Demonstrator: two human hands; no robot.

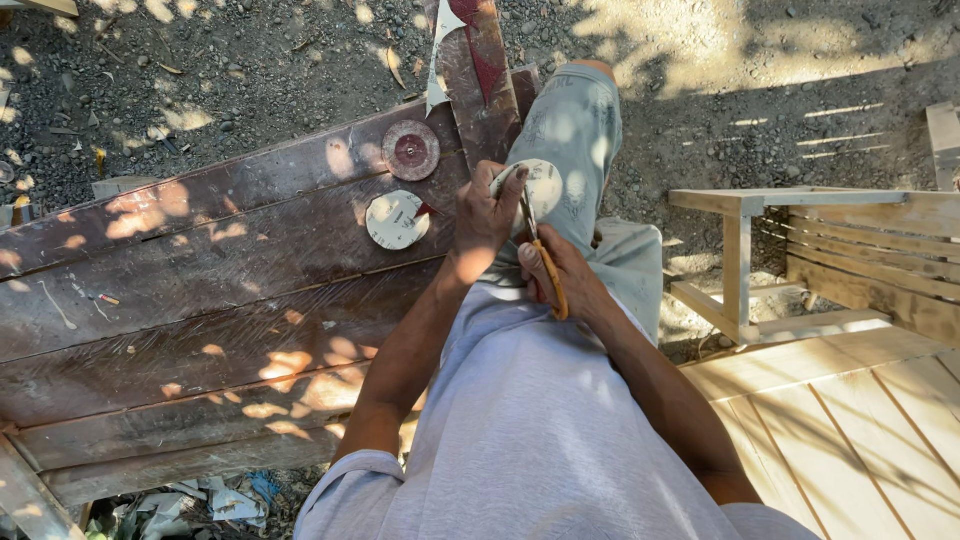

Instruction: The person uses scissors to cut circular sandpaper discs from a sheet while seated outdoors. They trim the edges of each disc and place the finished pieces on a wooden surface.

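You are outdoors on gravelly ground [250, 50] dappled with sun and leaf shadow, seated at the near edge of a platform of dark, weathered planks [200, 300] that runs from the left edge of the view to your raised knee. Your left hand [485, 215] is closed around the rim of a pale round disc [540, 185], holding it up just over your knee, past the right end of the planks. Your right hand [565, 280] is curled through the orange handles of a pair of scissors [540, 255], whose blades point up and meet the disc's lower edge right beside your left fingers. Counting discs, there are three: the one in your grip, a second pale disc [397, 220] lying flat on the planks just left of your left hand, and a reddish-brown disc [411, 150] a little beyond it near the far plank edge. One narrow board with peeling red and white covering [480, 70] juts away past your knee. To your right, one pale new wooden frame of slats [840, 260] stands close, with open gravel between it and your leg. The plank surface to your left is mostly bare.
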